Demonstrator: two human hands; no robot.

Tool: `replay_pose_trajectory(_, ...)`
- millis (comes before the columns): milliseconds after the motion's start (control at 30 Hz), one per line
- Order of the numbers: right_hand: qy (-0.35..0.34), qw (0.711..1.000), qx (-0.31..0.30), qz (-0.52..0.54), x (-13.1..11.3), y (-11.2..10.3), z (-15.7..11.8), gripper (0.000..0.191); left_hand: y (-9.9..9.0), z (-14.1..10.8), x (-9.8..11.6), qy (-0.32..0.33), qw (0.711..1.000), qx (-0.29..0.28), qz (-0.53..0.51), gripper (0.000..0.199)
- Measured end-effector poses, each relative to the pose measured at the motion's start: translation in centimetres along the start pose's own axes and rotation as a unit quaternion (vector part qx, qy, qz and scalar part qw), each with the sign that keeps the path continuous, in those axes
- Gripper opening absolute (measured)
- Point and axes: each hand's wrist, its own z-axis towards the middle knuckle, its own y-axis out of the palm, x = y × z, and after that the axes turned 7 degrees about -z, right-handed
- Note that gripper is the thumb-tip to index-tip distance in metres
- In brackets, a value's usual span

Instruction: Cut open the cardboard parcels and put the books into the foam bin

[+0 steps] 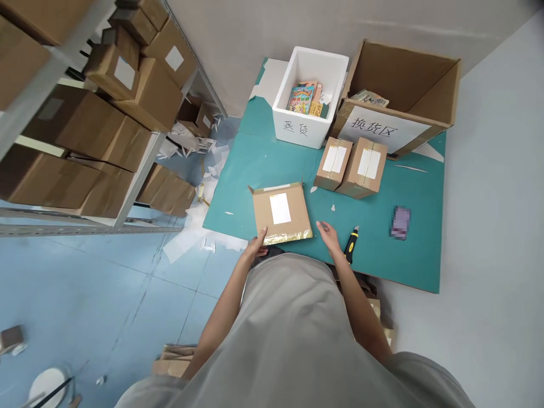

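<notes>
A flat cardboard box (300,212) with a white label and shiny tape along its near edge lies on the green table (250,156). Its far side has small flaps sticking up. My left hand (257,243) grips the box's near left corner, thumb on top and fingers partly hidden beneath. To the right of the box, my right hand (328,235) is just off its edge, fingers apart and holding nothing. A black and yellow utility knife (351,246) lies on the table right beside my right forearm, blade pointing away.
Two taped boxes, one (325,177) left of the other (361,184), stand before a white foam bin (297,126) of books and a large open carton (433,122). A blurred purple item (400,222) lies right. Shelves (144,175) of cartons stand left.
</notes>
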Motion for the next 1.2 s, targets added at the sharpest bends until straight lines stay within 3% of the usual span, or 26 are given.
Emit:
replay_pose_trajectory(100, -0.076, 0.996, 0.012, -0.032, -1.1, 1.4, 1.9, 0.064, -1.7, 0.2, 1.3, -0.018, 0.997, 0.047, 0.064, 0.081)
replay_pose_trajectory(200, -0.130, 0.990, -0.010, -0.060, -2.4, 4.2, 3.4, 0.062, -3.4, 0.8, 2.9, 0.013, 0.991, 0.087, 0.104, 0.066)
replay_pose_trajectory(367, -0.083, 0.980, -0.014, -0.180, -3.4, 10.3, 3.7, 0.083, -5.9, 2.9, 4.5, 0.062, 0.975, 0.152, 0.149, 0.041)
replay_pose_trajectory(500, -0.056, 0.957, 0.041, -0.283, -3.2, 13.9, 2.4, 0.084, -7.1, 5.0, 5.3, 0.062, 0.973, 0.146, 0.170, 0.038)
replay_pose_trajectory(633, -0.050, 0.957, 0.070, -0.276, -3.0, 15.6, 0.0, 0.078, -8.1, 6.4, 6.5, 0.070, 0.977, 0.099, 0.175, 0.031)
replay_pose_trajectory(800, -0.023, 0.963, 0.129, -0.234, -2.4, 16.2, -5.7, 0.062, -10.1, 6.5, 9.3, 0.078, 0.985, -0.027, 0.152, 0.039)
replay_pose_trajectory(867, -0.004, 0.971, 0.157, -0.182, -1.6, 16.5, -8.7, 0.061, -10.8, 6.2, 10.5, 0.077, 0.983, -0.084, 0.145, 0.042)
replay_pose_trajectory(967, 0.062, 0.984, 0.168, -0.019, -0.2, 17.5, -13.5, 0.067, -11.4, 5.9, 11.8, 0.074, 0.975, -0.164, 0.133, 0.052)
replay_pose_trajectory(1067, 0.113, 0.976, 0.152, 0.111, 0.8, 19.0, -18.0, 0.071, -11.5, 5.5, 11.7, 0.070, 0.967, -0.218, 0.113, 0.059)
replay_pose_trajectory(1200, 0.122, 0.951, 0.146, 0.246, 1.5, 20.7, -23.8, 0.070, -10.4, 4.0, 9.1, 0.041, 0.949, -0.284, 0.128, 0.057)
